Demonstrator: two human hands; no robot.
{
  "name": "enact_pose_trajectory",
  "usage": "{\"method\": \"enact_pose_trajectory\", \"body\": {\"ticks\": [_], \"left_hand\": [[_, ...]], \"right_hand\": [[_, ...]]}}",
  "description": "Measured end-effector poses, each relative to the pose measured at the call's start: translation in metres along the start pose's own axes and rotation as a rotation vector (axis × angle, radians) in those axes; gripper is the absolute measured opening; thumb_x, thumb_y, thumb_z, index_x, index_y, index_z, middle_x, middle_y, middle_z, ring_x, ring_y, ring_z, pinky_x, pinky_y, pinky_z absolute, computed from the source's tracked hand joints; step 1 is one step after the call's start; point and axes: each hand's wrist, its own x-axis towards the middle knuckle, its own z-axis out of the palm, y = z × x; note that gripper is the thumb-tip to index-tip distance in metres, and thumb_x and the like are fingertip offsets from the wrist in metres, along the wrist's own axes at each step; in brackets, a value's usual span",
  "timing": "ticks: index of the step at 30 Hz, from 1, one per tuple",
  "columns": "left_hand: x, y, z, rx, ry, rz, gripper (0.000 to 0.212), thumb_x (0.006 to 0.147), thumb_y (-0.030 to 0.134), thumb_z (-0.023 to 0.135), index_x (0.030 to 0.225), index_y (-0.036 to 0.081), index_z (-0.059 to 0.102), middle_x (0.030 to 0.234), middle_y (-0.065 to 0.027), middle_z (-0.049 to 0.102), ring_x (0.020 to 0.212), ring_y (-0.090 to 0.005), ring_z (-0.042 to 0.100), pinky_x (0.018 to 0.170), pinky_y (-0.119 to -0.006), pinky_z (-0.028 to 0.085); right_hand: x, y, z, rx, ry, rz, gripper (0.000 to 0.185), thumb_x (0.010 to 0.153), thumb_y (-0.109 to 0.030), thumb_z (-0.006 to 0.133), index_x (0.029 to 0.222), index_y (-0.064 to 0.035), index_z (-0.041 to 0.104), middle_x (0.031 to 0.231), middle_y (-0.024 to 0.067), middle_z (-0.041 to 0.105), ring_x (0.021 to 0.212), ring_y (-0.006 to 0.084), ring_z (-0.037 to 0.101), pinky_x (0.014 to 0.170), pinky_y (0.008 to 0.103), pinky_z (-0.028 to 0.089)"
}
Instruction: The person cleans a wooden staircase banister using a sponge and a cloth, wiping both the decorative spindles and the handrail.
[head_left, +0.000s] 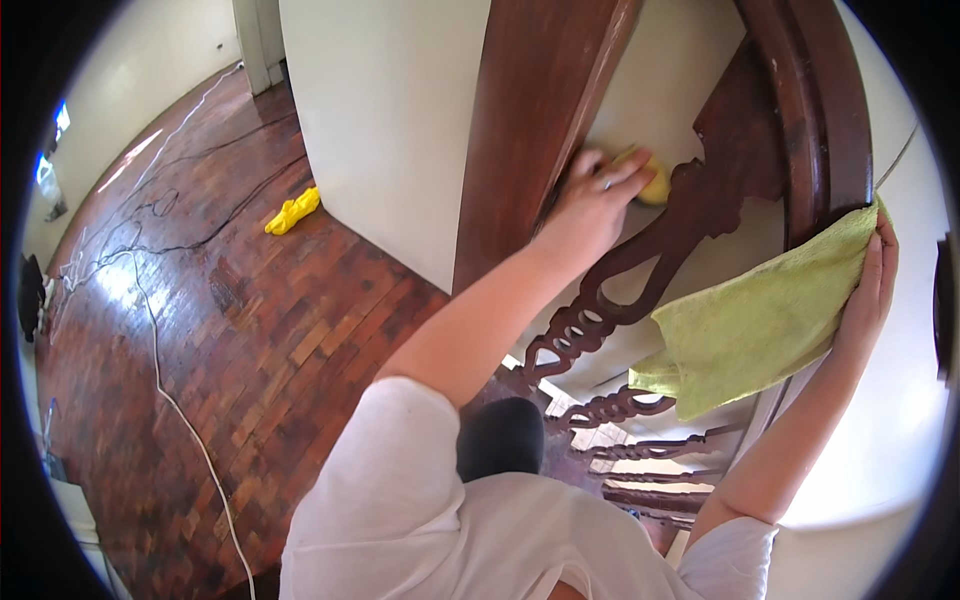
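My left hand (592, 199) is curled around a yellow sponge (655, 184), partly hidden by the fingers and blurred. It is at the edge of a dark wooden post (536, 112), in front of the pale wall behind the railing. A carved wooden baluster (652, 251) stands just right of that hand. My right hand (868, 289) grips a light green cloth (757, 315) at the curved wooden handrail (844, 127). The cloth hangs down across part of the railing, hiding some of it.
More carved balusters (645, 450) run below, with light tiles visible between them. A crumpled yellow cloth or bag (292, 211) lies on the wooden parquet floor (330, 330) beside a white wall (375, 135). A white cord (184, 416) and tangled dark cables (217, 232) cross the floor at left.
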Motion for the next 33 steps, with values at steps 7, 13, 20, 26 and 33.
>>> {"method": "enact_pose_trajectory", "body": {"ticks": [7,13,20,26,33], "left_hand": [[-0.009,0.002,0.005,-0.111,-0.005,-0.006,0.044,0.068,-0.007,0.057,0.109,0.009,0.058,0.125,-0.0032,0.052,0.091,-0.0323,0.048,0.083,-0.036,0.044],[0.094,0.005,0.002,-0.038,0.355,0.058,0.045,0.066,-0.008,0.056,0.109,0.008,0.057,0.124,-0.0053,0.050,0.098,-0.0365,0.046,0.089,-0.041,0.040],[0.116,0.012,0.009,-0.048,0.318,0.095,0.044,0.066,-0.008,0.056,0.107,0.008,0.058,0.123,-0.0057,0.051,0.101,-0.0349,0.046,0.088,-0.040,0.041],[-0.012,-0.002,0.003,-0.103,0.119,-0.038,0.038,0.069,-0.009,0.058,0.104,0.007,0.060,0.121,-0.0061,0.052,0.094,-0.0342,0.049,0.082,-0.038,0.045],[-0.049,0.067,-0.057,-0.194,0.232,0.013,0.033,0.069,-0.003,0.063,0.101,0.005,0.060,0.118,-0.0140,0.051,0.096,-0.0307,0.053,0.080,-0.038,0.044]], "right_hand": [[0.002,0.005,-0.004,0.035,0.001,-0.013,0.035,0.094,-0.027,0.038,0.120,-0.0083,0.052,0.119,0.0067,0.054,0.111,0.0163,0.049,0.096,0.0286,0.035],[0.002,0.016,0.004,0.018,-0.015,-0.009,0.036,0.094,-0.028,0.038,0.120,-0.0083,0.052,0.119,0.0069,0.055,0.112,0.0167,0.048,0.097,0.0296,0.034],[-0.010,0.005,-0.014,-0.061,0.036,-0.154,0.032,0.092,-0.025,0.045,0.119,-0.0083,0.052,0.118,0.0081,0.054,0.112,0.0183,0.048,0.097,0.0311,0.035],[-0.081,0.003,0.006,-0.104,0.132,-0.133,0.029,0.083,-0.007,0.060,0.112,-0.0022,0.057,0.109,0.0093,0.055,0.102,0.0193,0.052,0.087,0.0313,0.042],[-0.151,-0.010,0.045,0.399,-0.539,0.077,0.049,0.077,-0.019,0.070,0.117,0.0019,0.051,0.114,0.0124,0.052,0.099,0.0195,0.053,0.086,0.0318,0.042]]}}
